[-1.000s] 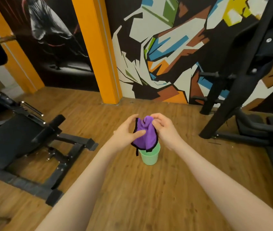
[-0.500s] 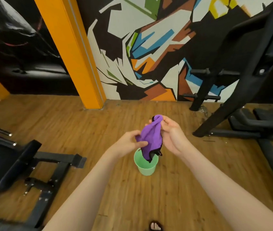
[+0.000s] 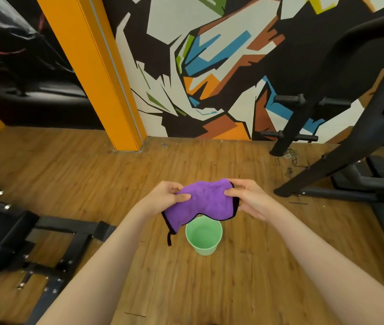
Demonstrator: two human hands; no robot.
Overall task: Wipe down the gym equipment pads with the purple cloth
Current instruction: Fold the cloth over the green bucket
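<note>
Hands: two, both pinching one purple cloth (image 3: 201,202) spread between them, the left hand (image 3: 163,199) gripping its left edge with thumb on top, the right hand (image 3: 248,199) its right edge. The cloth, edged in black, hangs above one green cup (image 3: 204,235) standing on the wooden floor (image 3: 209,289). One black bench frame (image 3: 33,242) lies to the left, one black rack (image 3: 350,148) to the right, one orange pillar (image 3: 97,73) behind.

A green bucket (image 3: 204,236) stands on the wooden floor (image 3: 186,289).
</note>
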